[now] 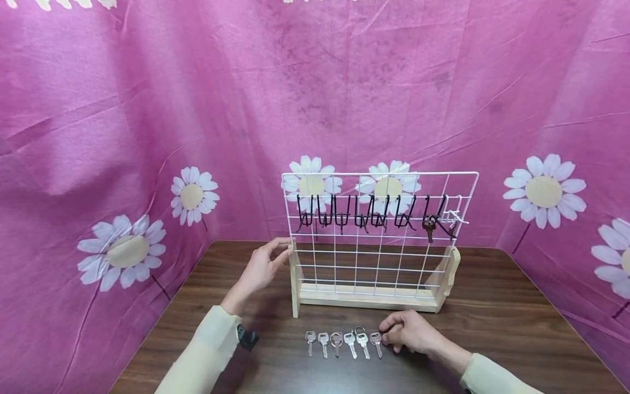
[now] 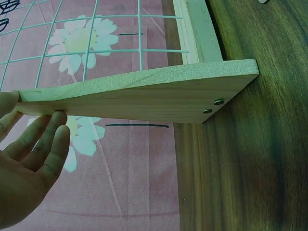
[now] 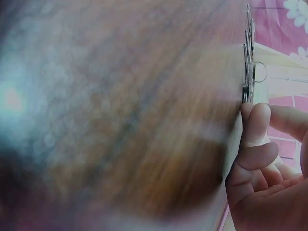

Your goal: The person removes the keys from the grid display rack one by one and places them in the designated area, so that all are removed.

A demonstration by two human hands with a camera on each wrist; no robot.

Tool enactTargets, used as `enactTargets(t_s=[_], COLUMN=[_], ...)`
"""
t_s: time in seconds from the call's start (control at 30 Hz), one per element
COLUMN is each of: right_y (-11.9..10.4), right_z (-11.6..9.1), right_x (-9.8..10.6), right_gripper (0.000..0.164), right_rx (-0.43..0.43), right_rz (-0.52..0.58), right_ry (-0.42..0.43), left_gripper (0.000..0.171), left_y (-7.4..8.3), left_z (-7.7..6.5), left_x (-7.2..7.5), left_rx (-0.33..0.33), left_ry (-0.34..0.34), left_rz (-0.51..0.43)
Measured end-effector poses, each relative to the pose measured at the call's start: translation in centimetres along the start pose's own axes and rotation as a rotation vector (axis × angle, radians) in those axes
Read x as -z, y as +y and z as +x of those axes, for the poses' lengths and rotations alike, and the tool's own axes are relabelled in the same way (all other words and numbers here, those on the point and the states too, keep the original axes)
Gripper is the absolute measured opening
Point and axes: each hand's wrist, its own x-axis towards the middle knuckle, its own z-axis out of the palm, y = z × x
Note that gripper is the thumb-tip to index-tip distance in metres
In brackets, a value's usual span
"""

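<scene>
My left hand (image 1: 263, 266) holds the left wooden side post (image 1: 295, 282) of a white wire grid rack (image 1: 366, 268). In the left wrist view, the thumb lies on one face of that post (image 2: 144, 96) and the fingertips on the other. Several silver keys (image 1: 349, 345) lie in a row on the table before the rack. Beside the rightmost key (image 1: 376, 338) is my right hand (image 1: 413, 331), loosely bent, its fingertips at the key's right edge. That key's head stays visible, and no key shows lifted. A dark key (image 1: 430, 229) hangs from a hook on the grid.
Several black hooks (image 1: 361, 213) hang along the grid's upper part, with white hooks (image 1: 455, 210) at its right end. A wooden base bar (image 1: 369, 298) joins the side posts. The brown table (image 1: 497, 312) meets a pink flowered cloth (image 1: 246, 109) behind and at the sides.
</scene>
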Motion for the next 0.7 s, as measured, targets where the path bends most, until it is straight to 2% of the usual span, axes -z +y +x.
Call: enactTargets(t_s=[0.3, 0.7], right_y=[-0.3, -1.5], right_z=[-0.3, -0.8], right_x=[0.6, 1.9], right_gripper=[0.021, 0.029], right_rx=[-0.002, 0.037], right_rz=[-0.015, -0.016], right_ry=[0.008, 0.023], left_gripper=[0.031, 0.029], left_y=[-0.1, 0.0], left_z=[0.0, 0.0], left_x=[0.1, 0.0], left_rx=[0.007, 0.002], left_ry=[0.0, 0.003], left_rz=[0.008, 0.002])
